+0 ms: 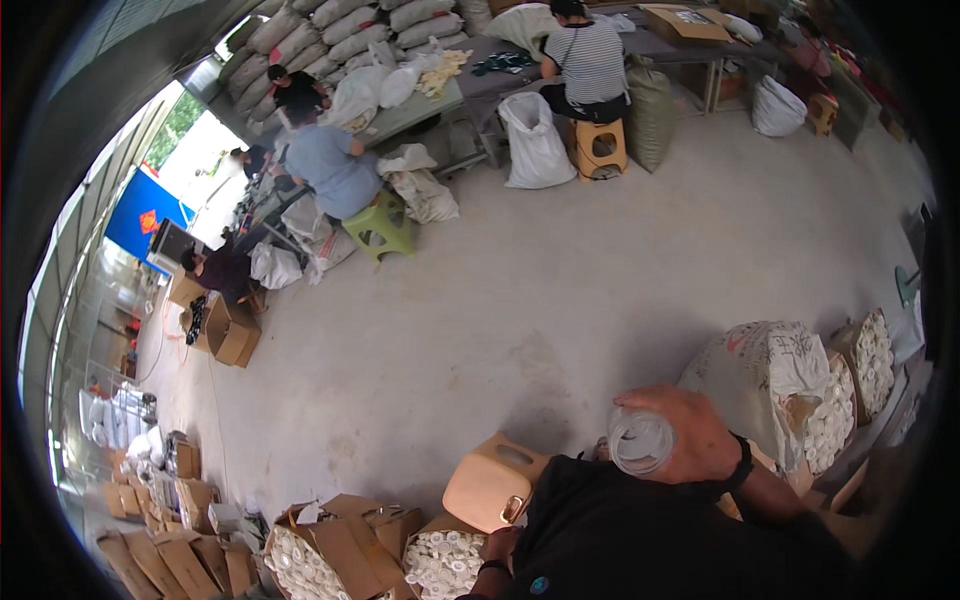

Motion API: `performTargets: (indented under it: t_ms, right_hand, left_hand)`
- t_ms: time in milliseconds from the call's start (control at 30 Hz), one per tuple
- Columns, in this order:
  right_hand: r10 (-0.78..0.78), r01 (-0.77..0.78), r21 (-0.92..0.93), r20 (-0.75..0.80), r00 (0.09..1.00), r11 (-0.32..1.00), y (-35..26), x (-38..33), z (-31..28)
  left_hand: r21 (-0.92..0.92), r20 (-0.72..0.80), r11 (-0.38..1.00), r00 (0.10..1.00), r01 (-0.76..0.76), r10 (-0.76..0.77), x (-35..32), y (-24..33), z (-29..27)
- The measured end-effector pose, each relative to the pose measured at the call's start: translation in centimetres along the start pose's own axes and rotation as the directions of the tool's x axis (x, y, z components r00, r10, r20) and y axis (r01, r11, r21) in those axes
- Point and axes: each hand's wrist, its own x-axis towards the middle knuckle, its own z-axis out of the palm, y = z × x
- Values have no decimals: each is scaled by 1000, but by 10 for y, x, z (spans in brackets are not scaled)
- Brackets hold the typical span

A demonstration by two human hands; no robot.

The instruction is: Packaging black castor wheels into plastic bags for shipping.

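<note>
My right hand (695, 432) is raised close to the camera and grips a clear plastic cup (640, 441), whose round end faces me. A black watch (742, 463) sits on that wrist. My left hand (497, 547) hangs low beside my dark shirt, just above an open cardboard box (443, 563) filled with white ring-shaped pieces. Only a small part of that hand shows, so I cannot make out its fingers.
A beige plastic stool (490, 486) stands right in front of me. More boxes of white pieces (300, 565) lie at lower left and at right (872, 355), beside a large printed sack (760, 368). Several people sit working at tables across the concrete floor (520, 300).
</note>
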Motion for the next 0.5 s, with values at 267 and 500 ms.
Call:
performTargets:
  t_ms: [267, 500]
  right_hand:
    - [139, -149, -103, -97, 986, 983, 73, 3, -30]
    - [221, -236, -58, -195, 955, 970, 112, 69, -34]
  left_hand:
    - [242, 129, 963, 980, 116, -150, 55, 60, -20]
    - [52, 176, 997, 982, 54, -62, 143, 115, -68]
